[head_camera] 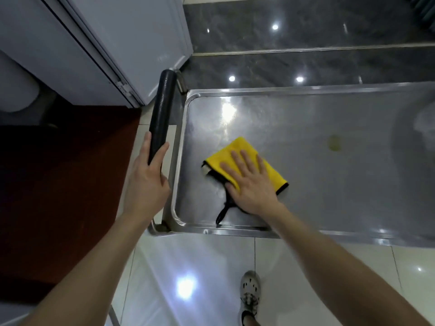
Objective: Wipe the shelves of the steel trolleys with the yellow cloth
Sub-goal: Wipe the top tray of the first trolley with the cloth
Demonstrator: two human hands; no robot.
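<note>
Steel trolley shelf (306, 137) carried our yellow cloth (237, 151) near its left end; soft, light and folded, we judged it best driven under a spread palm. Our right hand (249, 182) pressed it with straight fingers; our left hand (148, 177) gripped the black handle (162, 114).

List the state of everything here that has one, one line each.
shelf: shiny, with a yellowish spot lying uncovered.
yellow cloth: folded, flat on the shelf.
right hand: fingers straight, pressing on the yellow cloth.
left hand: grips the black handle.
</note>
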